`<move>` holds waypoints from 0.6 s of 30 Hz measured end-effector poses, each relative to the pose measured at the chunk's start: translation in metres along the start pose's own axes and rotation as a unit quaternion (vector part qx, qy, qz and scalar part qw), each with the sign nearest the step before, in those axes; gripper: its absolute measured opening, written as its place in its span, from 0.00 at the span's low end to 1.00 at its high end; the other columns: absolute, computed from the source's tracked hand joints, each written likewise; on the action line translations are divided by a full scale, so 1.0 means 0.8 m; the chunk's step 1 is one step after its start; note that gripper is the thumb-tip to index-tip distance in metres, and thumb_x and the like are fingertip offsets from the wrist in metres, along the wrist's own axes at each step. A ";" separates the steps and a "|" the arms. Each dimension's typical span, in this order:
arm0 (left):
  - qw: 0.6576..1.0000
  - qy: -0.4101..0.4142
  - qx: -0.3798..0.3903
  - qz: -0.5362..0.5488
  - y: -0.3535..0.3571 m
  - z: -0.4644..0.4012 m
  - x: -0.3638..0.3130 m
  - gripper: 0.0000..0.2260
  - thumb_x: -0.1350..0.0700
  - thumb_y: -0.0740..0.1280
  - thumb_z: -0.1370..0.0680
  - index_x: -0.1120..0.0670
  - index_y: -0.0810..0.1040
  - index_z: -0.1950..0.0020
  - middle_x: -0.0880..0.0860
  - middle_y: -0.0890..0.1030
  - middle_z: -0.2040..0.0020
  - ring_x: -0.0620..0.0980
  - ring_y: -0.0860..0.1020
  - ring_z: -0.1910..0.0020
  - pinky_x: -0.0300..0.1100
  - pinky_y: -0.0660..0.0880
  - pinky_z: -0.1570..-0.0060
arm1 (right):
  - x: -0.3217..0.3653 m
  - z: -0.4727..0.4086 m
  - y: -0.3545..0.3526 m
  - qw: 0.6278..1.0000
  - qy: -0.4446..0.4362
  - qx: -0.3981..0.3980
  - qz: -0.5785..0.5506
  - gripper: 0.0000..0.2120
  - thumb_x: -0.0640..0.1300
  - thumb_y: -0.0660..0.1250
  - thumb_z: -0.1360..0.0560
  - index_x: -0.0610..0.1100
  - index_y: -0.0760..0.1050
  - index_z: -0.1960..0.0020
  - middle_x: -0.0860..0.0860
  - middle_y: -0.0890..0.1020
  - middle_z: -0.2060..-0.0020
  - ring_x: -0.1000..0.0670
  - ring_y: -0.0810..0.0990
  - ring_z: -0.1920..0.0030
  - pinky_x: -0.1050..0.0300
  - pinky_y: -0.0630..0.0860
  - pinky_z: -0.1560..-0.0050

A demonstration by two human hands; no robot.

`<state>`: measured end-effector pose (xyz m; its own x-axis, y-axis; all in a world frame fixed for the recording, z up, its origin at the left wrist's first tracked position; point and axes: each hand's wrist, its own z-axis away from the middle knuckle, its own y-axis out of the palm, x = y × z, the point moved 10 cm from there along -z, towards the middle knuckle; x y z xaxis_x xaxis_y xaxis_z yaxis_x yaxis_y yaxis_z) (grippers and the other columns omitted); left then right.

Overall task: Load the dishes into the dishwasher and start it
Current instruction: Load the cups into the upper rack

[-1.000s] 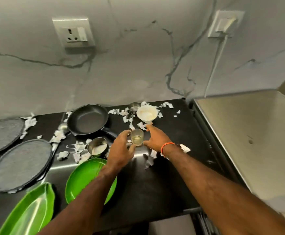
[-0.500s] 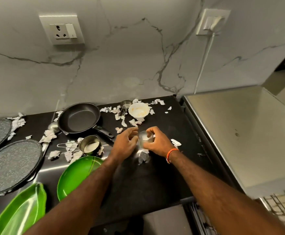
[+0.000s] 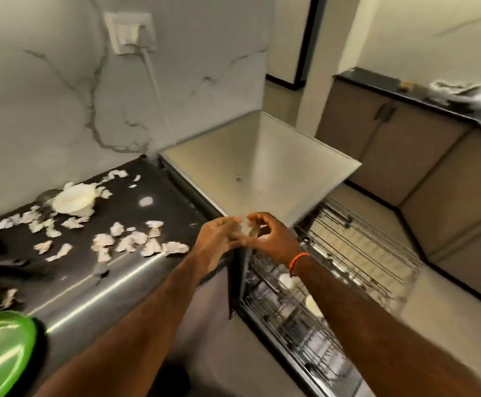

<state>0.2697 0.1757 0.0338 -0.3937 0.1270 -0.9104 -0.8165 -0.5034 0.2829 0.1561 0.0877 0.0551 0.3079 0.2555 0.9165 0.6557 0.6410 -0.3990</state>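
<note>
Both hands (image 3: pixel 245 239) carried glass (image 3: pixel 252 231) off counter toward rack (image 3: pixel 356 247).

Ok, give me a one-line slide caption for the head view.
Both hands, left hand and right hand, carry a small glass from the littered counter toward the open dishwasher rack.

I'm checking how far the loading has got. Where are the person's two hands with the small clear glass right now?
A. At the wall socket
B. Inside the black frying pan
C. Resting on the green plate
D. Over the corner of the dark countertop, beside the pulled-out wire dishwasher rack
D: the left hand and right hand hold the small clear glass together at the dark countertop corner, next to the pulled-out wire dishwasher rack.
</note>
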 end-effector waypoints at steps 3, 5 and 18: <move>0.996 -0.070 0.028 0.048 0.088 -0.003 0.043 0.09 0.56 0.65 0.17 0.61 0.81 0.47 0.58 0.83 0.60 0.54 0.82 0.61 0.53 0.80 0.53 | -0.043 0.042 -0.071 0.999 0.013 -0.037 -0.004 0.33 0.52 0.81 0.34 0.51 0.73 0.33 0.53 0.81 0.42 0.49 0.83 0.47 0.55 0.81 0.45; 0.993 -0.103 0.053 0.010 0.133 -0.004 0.068 0.11 0.55 0.63 0.17 0.59 0.83 0.45 0.56 0.85 0.59 0.52 0.82 0.62 0.51 0.80 0.54 | -0.072 0.066 -0.105 0.996 0.030 -0.080 -0.012 0.29 0.50 0.80 0.32 0.50 0.74 0.34 0.52 0.81 0.43 0.55 0.82 0.45 0.60 0.80 0.45; 0.905 -0.135 0.181 -0.361 0.228 -0.140 0.227 0.12 0.51 0.62 0.17 0.54 0.83 0.43 0.55 0.85 0.48 0.55 0.84 0.47 0.54 0.82 0.46 | -0.297 0.079 -0.175 0.950 0.225 -0.179 0.122 0.26 0.52 0.76 0.31 0.50 0.72 0.37 0.50 0.77 0.43 0.49 0.76 0.45 0.52 0.76 0.44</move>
<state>0.0966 0.0116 -0.1139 0.2484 0.5396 -0.8044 -0.9677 0.1008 -0.2312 -0.0526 -0.0170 -0.1053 0.6910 -0.0222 0.7225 0.6953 0.2938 -0.6559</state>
